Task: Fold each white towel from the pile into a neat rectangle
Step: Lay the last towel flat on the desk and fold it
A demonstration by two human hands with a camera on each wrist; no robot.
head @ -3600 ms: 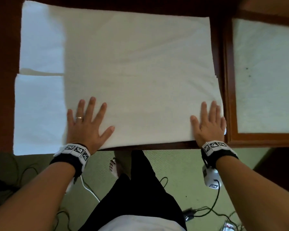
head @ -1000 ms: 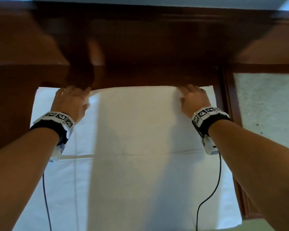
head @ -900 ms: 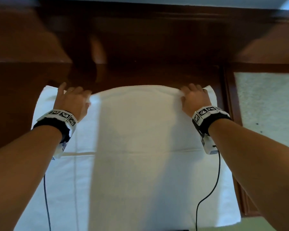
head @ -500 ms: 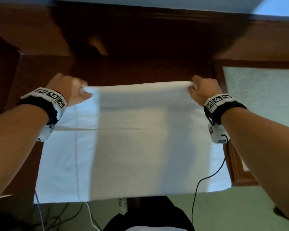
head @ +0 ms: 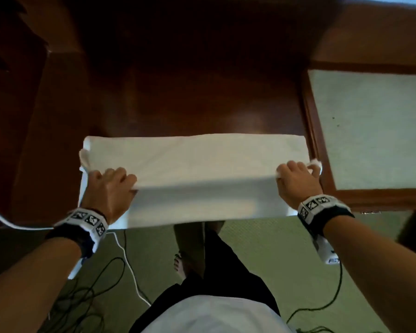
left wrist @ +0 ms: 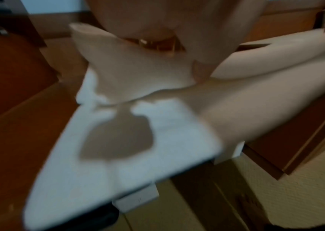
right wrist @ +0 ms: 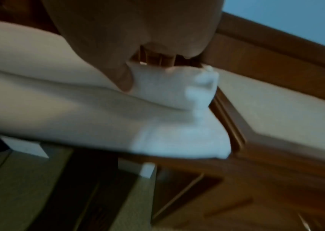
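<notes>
A white towel [head: 197, 162] lies across the near part of the dark wooden table [head: 202, 92], with its far half drawn over toward me. My left hand [head: 111, 186] grips the towel's left corner [left wrist: 130, 78], fingers curled round the cloth. My right hand [head: 296, 181] grips the right corner [right wrist: 169, 87] the same way. The held edge hangs a little above the lower layer [head: 197, 207], which reaches the table's near edge. Both wrist views are blurred.
A wood-framed panel with a pale green surface [head: 375, 131] adjoins the table on the right. Below the table edge are green carpet [head: 262, 255], cables [head: 130, 267] and my own legs and a foot [head: 178, 263].
Both hands took hold of the towel's far corners and pulled that edge toward me over the rest. The fold now sits far from me, the held edge close to the near edge.
</notes>
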